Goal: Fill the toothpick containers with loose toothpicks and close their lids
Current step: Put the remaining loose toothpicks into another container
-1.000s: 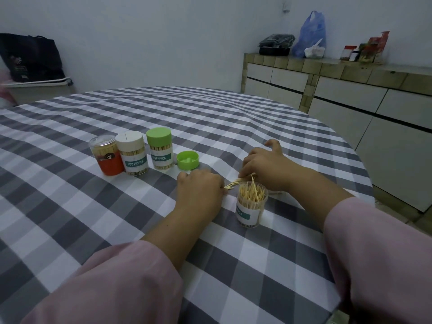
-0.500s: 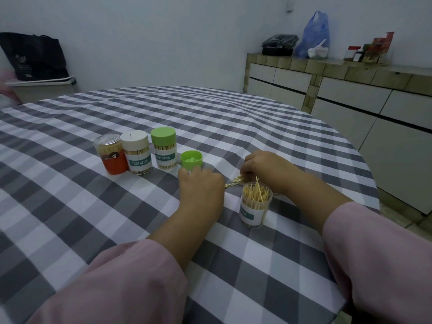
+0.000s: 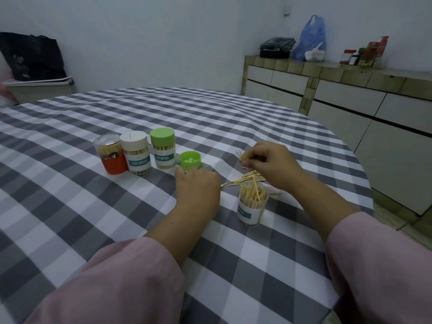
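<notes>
Round table (image 3: 93,206) under a grey-and-white checked cloth, filling most of the view. Beyond it at right, a long tiled counter with white cabinet fronts (image 3: 350,94), bearing a blue plastic bag (image 3: 313,33), a dark tray and some small packets. At far left, a black bag (image 3: 32,57) on a pale bin.

2 pink sleeves (image 3: 117,288) coming in from the bottom edge. Left hand (image 3: 198,185) resting knuckles-up on the cloth, fingers curled under; cannot tell whether anything lies inside them. Right hand (image 3: 271,162) raised just off the cloth, pinching a small bundle of toothpicks (image 3: 244,157) at the fingertips, pale ends fanning up and to the left.

Open clear container (image 3: 251,208) standing upright between the 2 forearms, nearer the viewer than both hands, just below the right wrist, packed with upright toothpicks, lid off. Loose toothpicks (image 3: 245,180) scattered flat on the cloth between the hands, directly behind that container and under the right hand.

Row of 3 closed containers well to the left of the left hand: red-bottomed clear one (image 3: 112,155), white-lidded one (image 3: 136,153), green-lidded one (image 3: 163,148), touching or nearly so. Loose green lid (image 3: 189,160) lying open side up, just beside the green-lidded one and just beyond the left hand's knuckles.
</notes>
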